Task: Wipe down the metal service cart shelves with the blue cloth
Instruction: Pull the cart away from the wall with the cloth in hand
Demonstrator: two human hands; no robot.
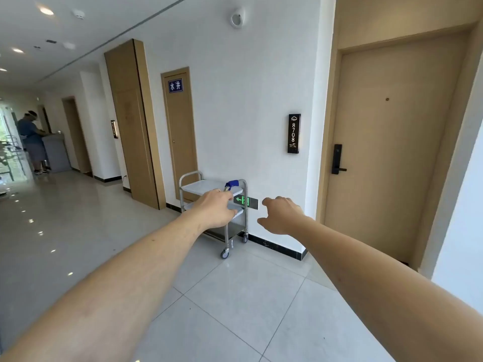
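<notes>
Against the white wall ahead stands the metal service cart (pixel 236 231), well beyond both outstretched arms; the blue cloth (pixel 232 183) hangs bunched over its near top rail, soft against tubular steel and flat shelves; the left hand (pixel 218 208) lines up nearer it, the right hand (pixel 281 215) further right; both hold nothing, fingers loosely curled.

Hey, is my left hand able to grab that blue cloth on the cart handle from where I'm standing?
Probably not yet. The left hand only overlaps the cart in the picture; open floor lies between you and it. Nothing blocks the blue cloth draped on the handle, so stepping closer should do.
</notes>
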